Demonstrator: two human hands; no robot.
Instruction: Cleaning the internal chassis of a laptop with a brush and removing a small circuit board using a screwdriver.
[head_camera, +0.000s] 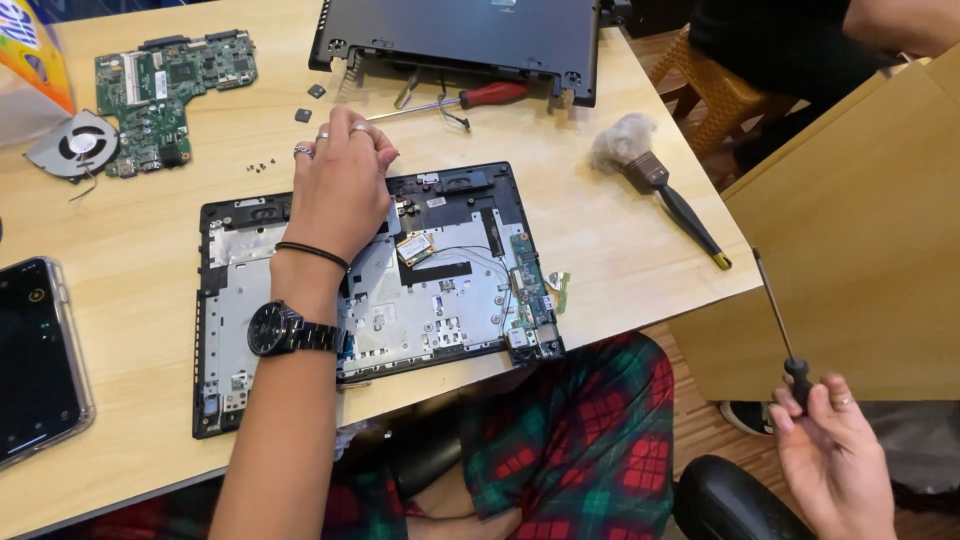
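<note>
Left hand (340, 185): fingers curled, pressing the opened laptop base (440, 300) flat on the tabletop (150, 215). Right hand (835, 450): grip closed around screwdriver (785, 335), parked aside.

The left hand (340, 185) is resting on the opened laptop base (370, 295) lying on the desk (150, 210), fingers bent near some tiny screws (260, 166). The right hand (835, 450) is holding a thin screwdriver (782, 330) upright, off beside the desk.

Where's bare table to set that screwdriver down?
Bare wood lies between the opened laptop base and the dusting brush, and between the phone and the base. Crowded near the left hand: loose screws, red-handled screwdriver.
</note>
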